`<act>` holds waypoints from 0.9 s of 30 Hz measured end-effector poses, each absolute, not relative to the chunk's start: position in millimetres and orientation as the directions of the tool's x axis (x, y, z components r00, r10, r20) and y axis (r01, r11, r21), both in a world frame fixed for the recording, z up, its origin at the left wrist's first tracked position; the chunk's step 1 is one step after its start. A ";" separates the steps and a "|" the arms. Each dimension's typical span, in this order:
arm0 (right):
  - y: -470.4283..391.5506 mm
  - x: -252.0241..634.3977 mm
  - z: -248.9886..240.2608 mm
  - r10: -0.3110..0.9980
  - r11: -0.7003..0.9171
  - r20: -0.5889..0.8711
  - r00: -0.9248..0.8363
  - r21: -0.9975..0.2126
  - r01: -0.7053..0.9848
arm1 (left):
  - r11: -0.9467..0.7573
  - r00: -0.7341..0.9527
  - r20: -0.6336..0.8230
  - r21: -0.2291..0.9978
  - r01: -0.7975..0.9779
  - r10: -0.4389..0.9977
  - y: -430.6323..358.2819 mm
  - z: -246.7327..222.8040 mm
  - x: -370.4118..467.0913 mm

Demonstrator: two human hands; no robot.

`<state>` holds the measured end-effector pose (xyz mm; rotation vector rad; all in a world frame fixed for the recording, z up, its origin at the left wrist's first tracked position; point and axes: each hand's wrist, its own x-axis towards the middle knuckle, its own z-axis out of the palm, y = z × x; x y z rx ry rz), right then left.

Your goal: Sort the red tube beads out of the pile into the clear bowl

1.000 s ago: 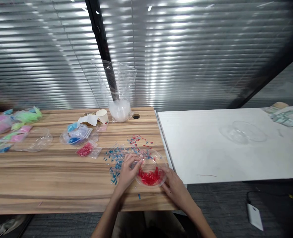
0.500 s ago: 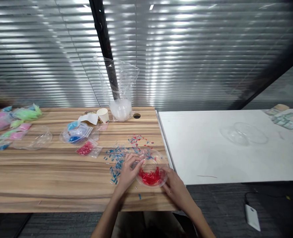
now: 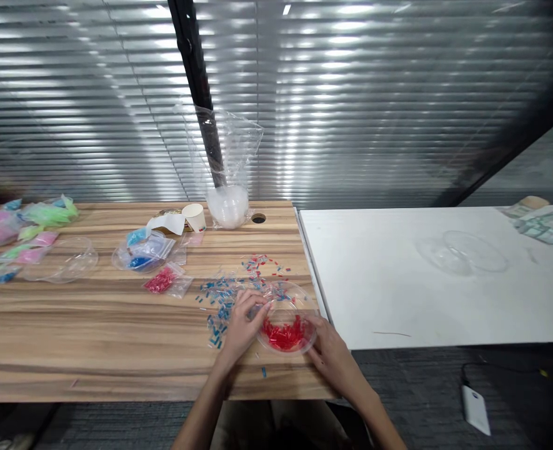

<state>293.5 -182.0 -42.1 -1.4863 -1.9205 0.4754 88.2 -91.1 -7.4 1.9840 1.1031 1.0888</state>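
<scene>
Far left of the wood-grain table [image 3: 117, 350]: coloured zip bags [image 3: 51, 215], then a spare clear bowl [image 3: 93, 255], well apart from the hands; no risk from there that I can judge. Next, a zip bag of red bits [image 3: 160, 280]; its seal can't be made out, so a careless sleeve might tip some out. Blue pieces [image 3: 217, 326] lie loose beside the left hand [image 3: 243, 322]; a sweep of that wrist could push them farther or mix colours. Left fingers close together at the near bowl's left rim; whether they pinch rim or a piece, cannot tell. The clear plastic bowl [image 3: 283, 352] sits between both hands, red pieces [image 3: 283, 335] heaped toward its near side. Likeliest trouble: uneven pressure on the thin rim tips it, and the red load slides out toward the person. Right hand [image 3: 327, 344] has its fingers narrow on the right rim, near the seam with the white table [image 3: 374, 281]; a rightward slip could drop pieces into that joint.
</scene>
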 end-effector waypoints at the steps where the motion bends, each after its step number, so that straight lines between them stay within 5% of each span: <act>1: -182.1 293.6 -42.1 0.951 0.290 0.274 -0.142 -0.637 0.714 | -0.465 0.316 0.362 0.803 0.373 0.877 -91.0 -7.6 88.0; 27: -181.4 293.2 -41.8 0.943 0.307 0.304 -0.137 -0.628 0.716 | -0.467 0.323 0.359 0.799 0.378 0.876 -90.6 -8.2 88.0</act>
